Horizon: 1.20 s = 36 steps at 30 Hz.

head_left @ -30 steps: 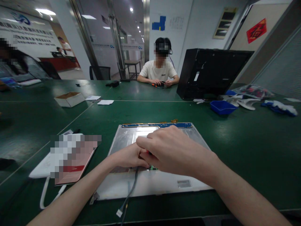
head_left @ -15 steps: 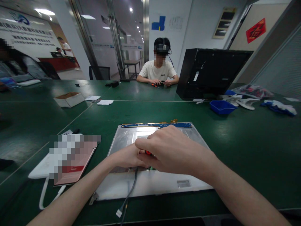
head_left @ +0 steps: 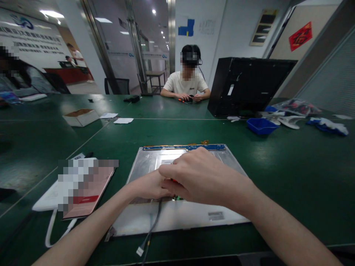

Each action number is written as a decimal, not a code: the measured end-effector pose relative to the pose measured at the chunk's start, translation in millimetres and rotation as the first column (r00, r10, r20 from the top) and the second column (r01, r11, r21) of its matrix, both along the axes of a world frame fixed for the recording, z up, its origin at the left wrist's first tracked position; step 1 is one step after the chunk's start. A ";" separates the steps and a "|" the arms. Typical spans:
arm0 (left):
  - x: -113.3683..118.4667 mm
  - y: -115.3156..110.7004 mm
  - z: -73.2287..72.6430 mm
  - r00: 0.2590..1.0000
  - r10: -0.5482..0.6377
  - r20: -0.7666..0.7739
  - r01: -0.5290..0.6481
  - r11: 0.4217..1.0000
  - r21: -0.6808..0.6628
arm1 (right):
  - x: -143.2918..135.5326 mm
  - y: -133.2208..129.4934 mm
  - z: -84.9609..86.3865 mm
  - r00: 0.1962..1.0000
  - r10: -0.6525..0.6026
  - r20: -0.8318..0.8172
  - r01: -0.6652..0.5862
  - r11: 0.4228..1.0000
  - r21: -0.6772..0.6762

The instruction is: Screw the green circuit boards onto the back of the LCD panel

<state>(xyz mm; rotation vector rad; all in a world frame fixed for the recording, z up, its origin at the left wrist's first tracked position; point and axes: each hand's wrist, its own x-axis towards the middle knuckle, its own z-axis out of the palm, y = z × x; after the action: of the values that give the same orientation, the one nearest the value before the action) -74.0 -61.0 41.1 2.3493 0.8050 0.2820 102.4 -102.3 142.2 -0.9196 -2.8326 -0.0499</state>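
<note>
A flat display panel [head_left: 188,216] with a silver metal back lies on the table before me. Along its far edge runs a blue circuit strip [head_left: 155,147]. My right hand [head_left: 202,173] is closed over the panel's middle, around a screwdriver [head_left: 174,180]; only a bit of its red handle shows. Against it, partly behind the right fingers, my left hand [head_left: 152,184] rests on the panel with its fingers bent together; what they hold, if anything, is hidden. A bit of green circuit board [head_left: 177,198] peeks out below the hands. A dark cable [head_left: 156,221] trails toward me.
Left of the panel lie a white device [head_left: 46,199] with a cord and a pink-screened phone [head_left: 91,207]. Farther off are an open cardboard box [head_left: 80,119], a blue tray [head_left: 262,127], gloves [head_left: 327,125] and a large black monitor [head_left: 255,85]. Across the table sits a person [head_left: 185,83] in a headset.
The red handle shows slightly less between my right fingers. Both hands stay over the same spot; the panel and cable have not visibly moved.
</note>
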 end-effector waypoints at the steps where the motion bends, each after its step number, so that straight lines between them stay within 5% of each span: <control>1: -0.6 0.1 -1.6 1.000 -0.006 -0.009 0.006 1.000 -0.015 | 0.0 -0.3 -0.1 1.000 0.006 -0.003 -0.006 1.000 0.004; 9: -4.4 -0.9 -7.7 0.997 0.052 -0.048 -0.057 0.993 -0.099 | 1.9 -3.5 3.5 0.998 0.060 0.013 -0.060 0.997 -0.045; 18: -0.5 0.6 -5.9 0.997 -0.077 -0.030 0.075 0.995 -0.058 | 1.8 0.0 0.3 0.999 -0.024 0.021 0.023 0.999 0.044; 25: -3.7 1.1 -15.6 0.994 -0.105 -0.005 0.105 0.993 -0.058 | 5.9 -3.5 4.7 0.999 0.040 -0.004 -0.041 0.999 -0.025; 36: -1.0 -1.3 -8.7 0.998 -0.050 -0.044 0.047 0.997 -0.053 | 4.7 -1.5 5.1 1.000 0.018 0.023 -0.017 1.000 -0.015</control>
<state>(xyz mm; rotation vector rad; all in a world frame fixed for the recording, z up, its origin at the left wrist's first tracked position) -75.0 -62.2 32.4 2.3301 0.7665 0.1850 107.1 -103.8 147.3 -0.9031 -2.8658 -0.0384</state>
